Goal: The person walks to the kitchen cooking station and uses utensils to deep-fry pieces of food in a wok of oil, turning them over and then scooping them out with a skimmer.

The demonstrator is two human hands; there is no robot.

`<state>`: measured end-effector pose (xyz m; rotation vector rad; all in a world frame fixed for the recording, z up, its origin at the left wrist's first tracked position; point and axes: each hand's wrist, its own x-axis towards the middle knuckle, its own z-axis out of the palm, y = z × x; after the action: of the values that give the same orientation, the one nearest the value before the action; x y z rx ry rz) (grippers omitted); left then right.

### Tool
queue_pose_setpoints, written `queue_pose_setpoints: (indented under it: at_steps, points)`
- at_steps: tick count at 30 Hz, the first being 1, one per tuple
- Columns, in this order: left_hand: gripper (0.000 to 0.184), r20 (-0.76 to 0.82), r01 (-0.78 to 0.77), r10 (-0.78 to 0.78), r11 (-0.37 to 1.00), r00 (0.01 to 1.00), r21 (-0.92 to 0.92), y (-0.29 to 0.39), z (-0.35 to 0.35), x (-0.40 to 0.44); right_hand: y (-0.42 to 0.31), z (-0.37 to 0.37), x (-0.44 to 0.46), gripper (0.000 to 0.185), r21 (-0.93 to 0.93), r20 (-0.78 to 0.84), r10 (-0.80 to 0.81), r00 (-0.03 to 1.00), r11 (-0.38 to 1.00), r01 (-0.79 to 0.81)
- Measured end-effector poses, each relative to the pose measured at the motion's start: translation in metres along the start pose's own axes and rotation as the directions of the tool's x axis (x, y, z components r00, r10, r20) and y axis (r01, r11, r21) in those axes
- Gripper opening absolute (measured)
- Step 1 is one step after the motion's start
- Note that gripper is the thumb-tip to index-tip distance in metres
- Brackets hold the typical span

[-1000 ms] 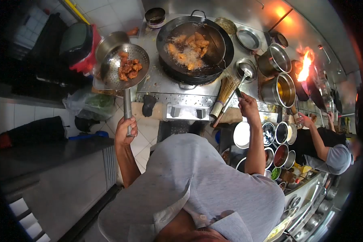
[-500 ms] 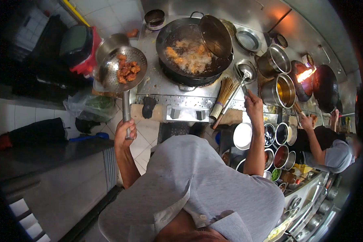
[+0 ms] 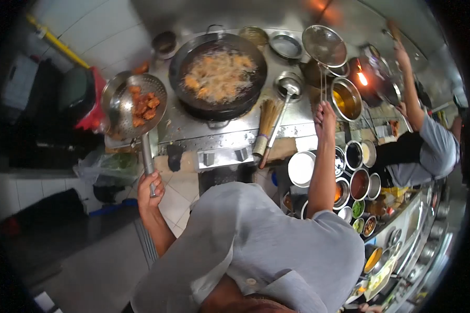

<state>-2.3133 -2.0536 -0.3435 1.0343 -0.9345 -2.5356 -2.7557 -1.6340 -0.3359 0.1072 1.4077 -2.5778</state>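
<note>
Mesh skimmer (image 3: pixel 324 46) now right of the wok (image 3: pixel 177 73), hands (image 3: pixel 325 119) clamped on skimmer and perforated ladle (image 3: pixel 120 107), ladle's chunks (image 3: pixel 145 106) reddish-brown.

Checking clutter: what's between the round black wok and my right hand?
Head view: a tan bristle brush, and a metal ladle in a round metal bowl.

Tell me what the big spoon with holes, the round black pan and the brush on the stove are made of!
Spoon with holes: silvery metal, probably stainless steel; its bowl shines.
Black pan: probably iron or steel, judging by its dark, blackened sides.
Brush: maybe bamboo or another plant fibre, unpolished; its thin tan strands are bundled together.
</note>
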Motion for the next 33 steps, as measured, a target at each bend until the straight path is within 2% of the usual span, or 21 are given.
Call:
queue_pose_setpoints:
  at_steps: [3,6,8,9,11,12,13,14,16,19,20,21,22,23,24,25,27,28,30,32,33]
  points:
    - [0.012,0.084,0.019,-0.018,1.000,0.996,-0.017,0.001,0.000,0.007,-0.002,-0.042,0.050,0.008,0.098,0.089,0.010,0.996,0.995,-0.019]
    - [0.010,0.072,0.017,-0.016,1.000,0.997,-0.010,0.008,0.015,0.009,-0.014,-0.039,0.066,0.009,0.136,-0.044,0.024,0.999,0.991,-0.018]
    - [0.008,0.053,0.033,-0.032,0.999,0.998,-0.028,0.012,0.023,0.010,-0.011,-0.055,0.083,0.017,0.238,0.022,0.015,1.000,0.971,-0.020]
    - [0.007,0.034,0.033,-0.031,0.998,0.999,-0.058,0.012,0.031,0.009,-0.009,-0.058,0.088,0.017,0.198,-0.042,-0.010,0.999,0.980,0.018]
    - [0.010,-0.034,0.003,-0.002,0.999,0.999,0.039,0.013,0.048,0.008,0.001,-0.095,0.114,0.018,0.288,0.263,0.105,0.959,0.940,-0.182]
    - [0.012,0.011,0.012,-0.012,0.999,1.000,0.048,0.014,0.051,0.011,-0.004,-0.081,0.099,0.020,0.383,0.244,0.143,0.959,0.894,-0.231]
    - [0.015,0.095,0.006,-0.011,0.998,0.995,0.057,0.013,0.047,0.017,-0.009,-0.064,0.082,0.026,0.294,0.040,0.085,0.996,0.951,-0.093]
    - [0.015,0.079,0.000,-0.005,0.998,0.997,0.056,0.014,0.047,0.021,-0.008,-0.068,0.076,0.031,0.333,0.115,0.124,0.986,0.930,-0.156]
    - [0.013,0.128,0.063,-0.067,0.997,0.990,0.036,0.015,0.050,0.032,-0.007,-0.045,0.028,0.031,0.390,-0.140,0.184,0.973,0.913,-0.117]
    - [0.009,0.090,0.066,-0.082,0.984,0.993,0.169,0.024,0.063,0.044,0.050,-0.113,-0.009,0.041,0.358,0.037,-0.002,0.999,0.934,-0.011]
    - [0.012,0.141,0.087,-0.110,0.984,0.984,0.157,0.028,0.070,0.047,0.049,-0.051,-0.069,0.036,0.117,-0.266,-0.112,0.957,0.982,0.147]
    - [0.013,0.142,0.143,-0.164,0.979,0.976,0.143,0.027,0.057,0.062,0.071,-0.056,-0.106,0.033,0.078,-0.207,-0.141,0.968,0.984,0.160]
    - [0.015,0.098,0.125,-0.147,0.971,0.984,0.206,0.035,0.070,0.060,0.085,-0.046,-0.143,0.034,-0.210,-0.242,-0.153,0.958,0.972,0.102]
    - [0.018,0.097,0.174,-0.205,0.949,0.974,0.262,0.041,0.060,0.061,0.113,-0.063,-0.167,0.034,-0.053,-0.112,-0.038,0.993,0.998,0.032]
    - [0.021,0.164,0.195,-0.254,0.931,0.953,0.309,0.045,0.029,0.079,0.093,-0.003,-0.223,0.034,-0.025,-0.400,0.073,0.914,0.996,-0.090]
    - [0.023,0.179,0.236,-0.318,0.899,0.931,0.369,0.050,0.033,0.071,0.120,-0.012,-0.260,0.033,0.023,-0.380,0.079,0.922,0.997,-0.077]
    - [0.012,0.336,0.164,-0.369,0.846,0.867,0.508,0.052,0.040,0.083,0.143,-0.021,-0.315,0.033,-0.098,-0.368,0.065,0.928,0.989,-0.108]
    - [0.013,0.298,0.191,-0.416,0.800,0.859,0.569,0.053,0.034,0.087,0.156,-0.024,-0.348,0.034,-0.210,-0.426,0.048,0.903,0.966,-0.150]
    - [0.012,0.339,0.217,-0.486,0.775,0.806,0.594,0.045,0.062,0.052,0.190,-0.035,-0.407,0.024,-0.160,-0.510,-0.070,0.857,0.987,-0.014]
    - [0.015,0.356,0.160,-0.540,0.691,0.763,0.705,0.028,0.077,0.027,0.198,-0.047,-0.469,0.027,-0.295,-0.606,-0.105,0.789,0.950,-0.100]
    - [0.018,0.314,0.145,-0.588,0.602,0.745,0.785,0.039,0.113,0.069,0.194,-0.029,-0.439,0.027,-0.283,-0.645,-0.095,0.758,0.951,-0.123]
